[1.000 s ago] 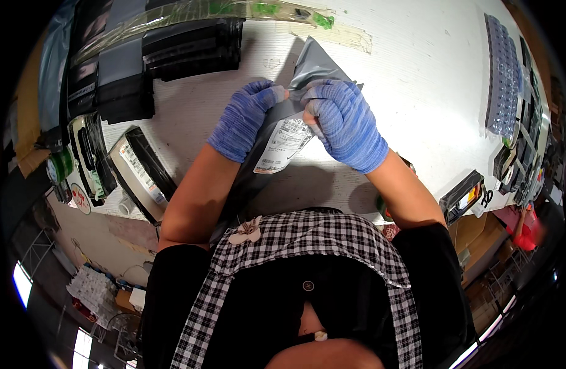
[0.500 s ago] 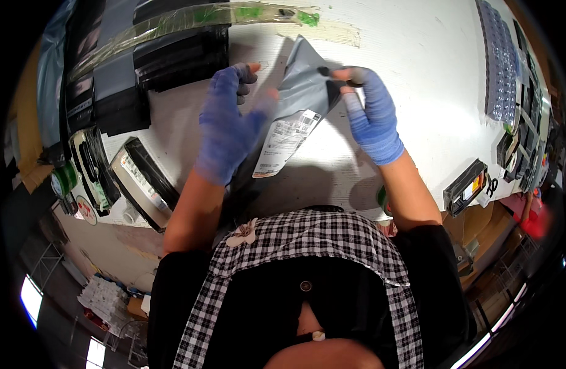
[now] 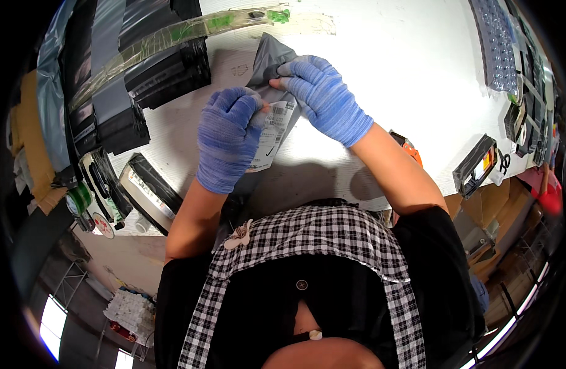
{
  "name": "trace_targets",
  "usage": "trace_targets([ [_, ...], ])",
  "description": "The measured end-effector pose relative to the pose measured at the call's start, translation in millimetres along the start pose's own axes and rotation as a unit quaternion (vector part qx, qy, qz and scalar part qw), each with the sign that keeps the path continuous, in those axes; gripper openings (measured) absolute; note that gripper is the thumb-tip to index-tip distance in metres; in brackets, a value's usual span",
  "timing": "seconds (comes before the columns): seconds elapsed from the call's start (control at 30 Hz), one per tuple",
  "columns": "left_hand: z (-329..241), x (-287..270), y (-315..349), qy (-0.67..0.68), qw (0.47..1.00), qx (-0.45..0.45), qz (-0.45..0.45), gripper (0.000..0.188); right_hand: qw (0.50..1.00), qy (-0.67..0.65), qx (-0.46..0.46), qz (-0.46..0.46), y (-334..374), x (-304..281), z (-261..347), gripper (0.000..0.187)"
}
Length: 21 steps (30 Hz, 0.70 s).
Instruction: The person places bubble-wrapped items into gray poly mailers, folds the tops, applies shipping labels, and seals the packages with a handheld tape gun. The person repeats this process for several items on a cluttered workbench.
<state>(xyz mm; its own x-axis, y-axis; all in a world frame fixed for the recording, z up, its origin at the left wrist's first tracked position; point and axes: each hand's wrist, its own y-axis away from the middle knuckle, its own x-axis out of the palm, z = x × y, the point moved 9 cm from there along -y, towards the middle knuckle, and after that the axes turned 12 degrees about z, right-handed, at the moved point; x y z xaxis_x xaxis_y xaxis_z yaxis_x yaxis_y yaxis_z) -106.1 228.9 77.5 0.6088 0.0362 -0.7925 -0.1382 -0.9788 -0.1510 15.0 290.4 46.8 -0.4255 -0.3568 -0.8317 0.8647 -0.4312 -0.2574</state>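
A grey plastic mailing bag is held over the white table in front of me, its top corner pointing away. A white printed label covers its lower part. My left hand, in a blue fingerless-tipped knit glove, is closed on the bag's left edge beside the label. My right hand, gloved alike, pinches the bag higher up, just above the label. The fingertips of both hands come close together on the bag, and the gloves hide part of it.
Stacked black and grey mailing bags lie at the left under a strip of clear tape. Nearer stand label-bearing boxes. Bubble wrap, a small black box and scissors are at the right. An orange object shows behind my right forearm.
My right hand has moved left and inward over the bag. My left hand's fingers, spread before, have closed on its left edge. The bag's top has shifted left.
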Motion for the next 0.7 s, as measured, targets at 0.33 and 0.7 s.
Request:
trace_targets([
  [0.33,-9.1,-4.7,9.4,-0.008,0.997,0.072,-0.037,0.018,1.000,-0.004,0.006,0.000,-4.3,3.9,-2.3,0.030],
  [0.7,-21.6,-7.9,16.2,-0.027,0.989,0.142,-0.030,0.023,1.000,-0.016,0.006,0.015,-6.1,4.3,-3.5,0.031],
])
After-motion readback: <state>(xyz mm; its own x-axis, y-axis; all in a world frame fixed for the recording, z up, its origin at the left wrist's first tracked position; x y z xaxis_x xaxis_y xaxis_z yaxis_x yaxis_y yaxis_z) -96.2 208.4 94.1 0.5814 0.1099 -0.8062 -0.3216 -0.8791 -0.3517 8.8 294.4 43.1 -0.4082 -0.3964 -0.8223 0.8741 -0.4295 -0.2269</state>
